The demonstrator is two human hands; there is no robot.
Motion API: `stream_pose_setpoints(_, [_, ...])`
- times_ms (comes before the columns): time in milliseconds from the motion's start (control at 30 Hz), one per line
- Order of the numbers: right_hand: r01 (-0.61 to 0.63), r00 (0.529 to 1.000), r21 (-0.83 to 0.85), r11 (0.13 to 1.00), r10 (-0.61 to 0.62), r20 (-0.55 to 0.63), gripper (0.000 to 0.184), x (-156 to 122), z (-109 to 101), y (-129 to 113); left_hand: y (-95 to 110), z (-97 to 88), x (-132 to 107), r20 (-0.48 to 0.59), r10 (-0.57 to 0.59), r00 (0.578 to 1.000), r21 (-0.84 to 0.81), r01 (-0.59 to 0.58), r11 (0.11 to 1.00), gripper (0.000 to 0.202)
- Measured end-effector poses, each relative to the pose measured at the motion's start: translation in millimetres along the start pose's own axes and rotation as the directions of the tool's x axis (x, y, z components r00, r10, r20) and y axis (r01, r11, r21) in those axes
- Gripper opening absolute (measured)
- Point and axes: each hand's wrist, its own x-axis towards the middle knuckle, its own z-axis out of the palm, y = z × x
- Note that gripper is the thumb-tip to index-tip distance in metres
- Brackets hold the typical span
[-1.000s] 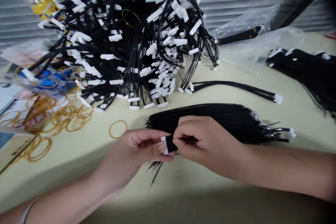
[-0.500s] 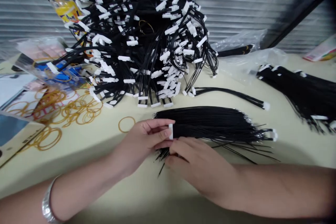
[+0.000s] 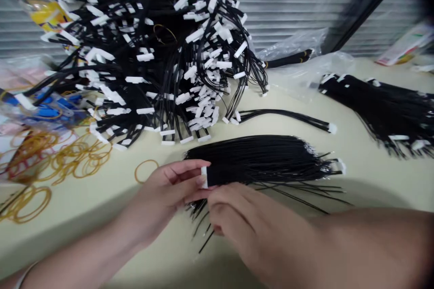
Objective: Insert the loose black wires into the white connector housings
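My left hand [image 3: 176, 183] pinches a small white connector [image 3: 204, 177] at the left end of a bundle of black wires [image 3: 254, 158]. Close beside it, my right hand [image 3: 237, 216] has its fingers curled in at the front edge of the bundle. What those fingers hold, if anything, is hidden behind them. Loose black wire ends [image 3: 205, 241] poke out below the two hands. At the bundle's right end another white connector [image 3: 342, 166] shows, with a few wires running to it.
A big heap of black cables with white connectors [image 3: 135, 80] fills the back left. Yellow rubber bands [image 3: 84, 153] lie left of it, near a bottle [image 3: 44, 9]. Behind the bundle rests a thin cable [image 3: 285, 114]. More wires [image 3: 379, 104] lie at the right.
The whole view has shifted, so the scene sits further left. My left hand still pinches the white connector. My right hand's fingers have moved slightly down from the connector, toward the loose wire ends.
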Motion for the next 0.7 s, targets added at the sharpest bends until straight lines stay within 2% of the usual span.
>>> stream_pose_setpoints(33, [-0.06,0.998,0.054,0.997,0.059,0.015,0.022,2.0,-6.2,2.2,1.0,0.9,-0.2,0.002,-0.002,1.0,-0.004,0.002,1.0,0.025])
stream_pose_setpoints(100, [-0.197,0.977,0.138,0.971,0.181,0.116,0.02,6.0,-15.6,7.7,2.4,1.9,-0.4,0.005,-0.01,1.0,-0.002,0.01,1.0,0.024])
stream_pose_setpoints(167, [-0.256,0.959,0.152,0.955,0.231,0.165,0.019,8.7,-19.3,14.0,2.9,1.8,-0.4,-0.002,-0.018,1.0,0.0,0.018,1.0,0.026])
stream_pose_setpoints(233, [-0.21,0.971,0.109,0.972,0.195,0.139,0.022,9.2,-18.8,20.1,2.8,1.2,-0.6,-0.015,-0.021,1.0,-0.008,0.021,1.0,0.028])
stream_pose_setpoints(333, [-0.078,0.991,-0.083,0.993,0.087,0.106,0.025,7.6,-16.8,27.2,2.1,0.8,-1.2,-0.025,-0.025,0.999,-0.012,0.025,1.0,0.024])
stream_pose_setpoints(400, [-0.012,0.993,-0.215,0.977,0.037,0.112,0.022,7.0,-18.2,29.8,1.8,1.2,-1.2,-0.024,-0.034,0.999,-0.001,0.034,0.999,0.025])
stream_pose_setpoints(467, [0.008,0.989,-0.258,0.966,0.031,0.147,0.019,8.1,-22.7,30.3,1.6,1.8,-0.7,-0.03,-0.039,0.999,0.004,0.039,0.999,0.028])
stream_pose_setpoints(500, [-0.007,0.985,-0.249,0.969,0.049,0.164,0.018,9.4,-25.9,29.9,1.5,2.2,-0.4,-0.034,-0.036,0.999,0.006,0.037,0.999,0.028])
stream_pose_setpoints(567, [-0.119,0.971,-0.179,0.977,0.152,0.185,0.016,12.8,-33.0,29.0,1.4,3.2,-0.1,-0.044,-0.02,0.999,0.008,0.021,1.0,0.025])
stream_pose_setpoints(633, [-0.277,0.946,-0.037,0.96,0.279,0.164,0.013,16.2,-38.3,29.5,1.8,4.4,-0.3,-0.045,-0.007,0.999,0.016,0.008,1.0,0.021])
stream_pose_setpoints(700, [-0.332,0.94,0.106,0.937,0.319,0.123,0.014,18.0,-39.0,32.5,2.3,5.2,-0.6,-0.04,-0.007,0.999,0.029,0.008,1.0,0.021])
